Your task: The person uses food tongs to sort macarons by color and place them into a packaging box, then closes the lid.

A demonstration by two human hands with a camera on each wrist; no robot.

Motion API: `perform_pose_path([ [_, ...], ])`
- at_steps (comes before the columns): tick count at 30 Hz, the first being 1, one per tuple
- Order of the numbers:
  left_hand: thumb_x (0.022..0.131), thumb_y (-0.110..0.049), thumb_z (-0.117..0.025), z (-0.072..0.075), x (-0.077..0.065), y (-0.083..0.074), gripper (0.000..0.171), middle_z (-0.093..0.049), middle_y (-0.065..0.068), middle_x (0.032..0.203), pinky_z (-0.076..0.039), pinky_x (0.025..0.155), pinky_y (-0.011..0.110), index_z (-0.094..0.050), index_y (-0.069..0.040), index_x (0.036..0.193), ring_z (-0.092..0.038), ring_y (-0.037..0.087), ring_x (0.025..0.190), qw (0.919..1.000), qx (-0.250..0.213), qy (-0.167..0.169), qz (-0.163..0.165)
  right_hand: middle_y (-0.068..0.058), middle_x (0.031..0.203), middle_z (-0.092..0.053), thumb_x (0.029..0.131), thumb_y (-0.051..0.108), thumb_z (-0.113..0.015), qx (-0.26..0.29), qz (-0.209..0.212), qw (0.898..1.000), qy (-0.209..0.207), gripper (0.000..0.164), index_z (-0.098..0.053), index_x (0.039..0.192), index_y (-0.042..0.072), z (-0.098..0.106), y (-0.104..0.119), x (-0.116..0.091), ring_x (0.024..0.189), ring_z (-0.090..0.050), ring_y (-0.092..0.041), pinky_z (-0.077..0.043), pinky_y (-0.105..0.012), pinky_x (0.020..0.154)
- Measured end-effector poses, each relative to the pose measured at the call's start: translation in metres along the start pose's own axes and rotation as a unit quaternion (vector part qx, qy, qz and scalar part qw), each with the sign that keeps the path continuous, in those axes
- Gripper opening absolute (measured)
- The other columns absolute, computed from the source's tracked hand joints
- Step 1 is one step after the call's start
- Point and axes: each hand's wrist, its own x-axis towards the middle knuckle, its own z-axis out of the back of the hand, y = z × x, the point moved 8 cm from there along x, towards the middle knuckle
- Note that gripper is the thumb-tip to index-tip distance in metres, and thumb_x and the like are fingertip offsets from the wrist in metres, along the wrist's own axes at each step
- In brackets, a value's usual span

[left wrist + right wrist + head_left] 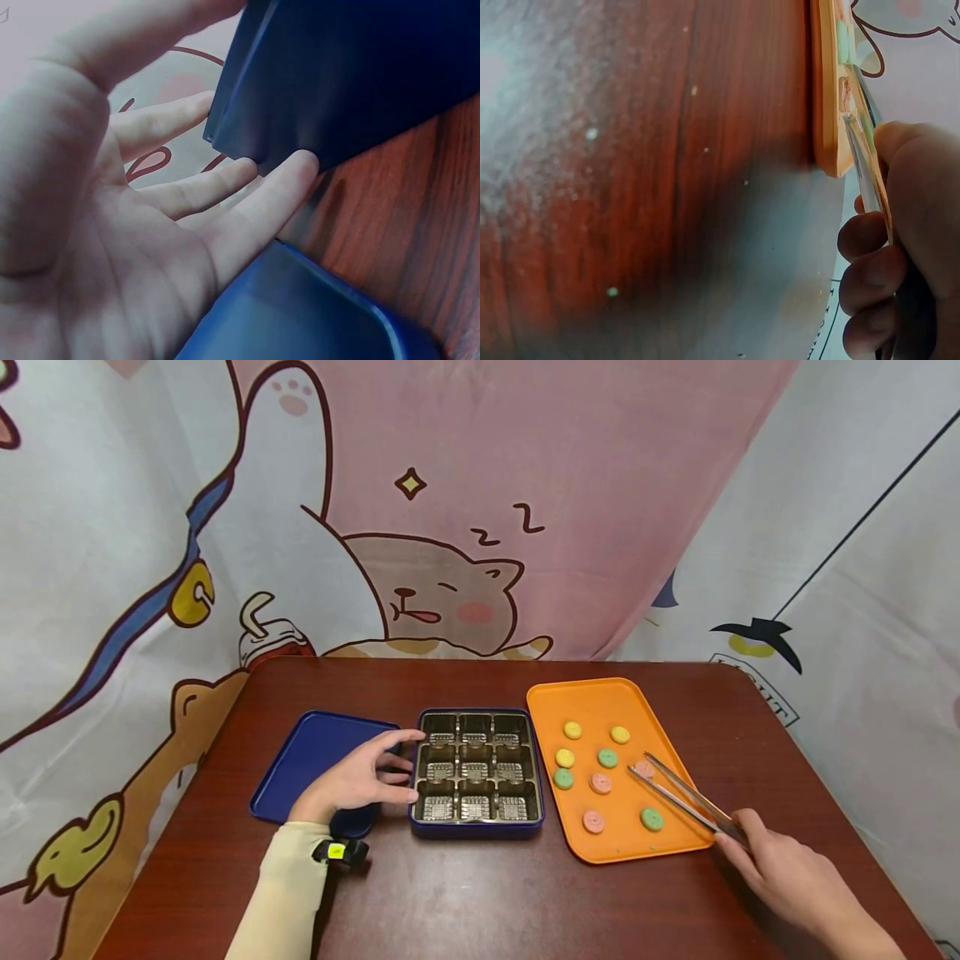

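A dark blue box [476, 831] stands mid-table, its metallic insert divided into several compartments that hold nothing. My left hand [363, 777] is at its left side; in the left wrist view the extended fingertips touch the box wall [360, 75]. My right hand [787, 872] grips metal tongs [697, 806], whose tips are spread over the right part of an orange tray [592, 697]. A pink round cookie-like piece [645, 769] lies at the tips; whether they touch it I cannot tell. Yellow pieces [573, 730], green pieces [652, 818] and other pink pieces [593, 822] lie scattered on the tray.
A blue lid [300, 768] lies on the left of the brown table [465, 902], partly under my left hand and forearm. The orange tray sits close to the box's right side. A cartoon-printed cloth [600, 485] hangs behind the table.
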Motion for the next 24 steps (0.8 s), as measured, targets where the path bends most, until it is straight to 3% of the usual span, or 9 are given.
perform_pose_path([
  [8, 0.085, -0.014, -0.091, 0.001, -0.001, 0.002, 0.089, -0.035, 0.015, 0.164, -0.056, 0.104, 0.051, -0.043, -0.013, 0.159, -0.061, 0.038, 0.128, 1.0000, 0.002, -0.001, 0.009, 0.004, 0.066, -0.048, 0.110, 0.048, -0.053, -0.011, 0.019, 0.999, -0.028, 0.042, -0.050, 0.119, 0.007, 0.000, 0.004, -0.004, 0.057, -0.046, -0.014, -0.037, -0.034, 0.048],
  [24, 0.084, -0.016, -0.092, 0.001, 0.000, 0.002, 0.090, -0.037, 0.015, 0.163, -0.055, 0.105, 0.051, -0.043, -0.013, 0.160, -0.061, 0.037, 0.128, 0.9999, 0.006, -0.001, 0.011, 0.010, 0.060, -0.043, 0.107, 0.037, -0.063, -0.037, 0.064, 0.993, -0.090, 0.026, -0.054, 0.112, 0.013, 0.003, 0.009, -0.012, 0.053, -0.041, -0.009, -0.034, -0.031, 0.044],
])
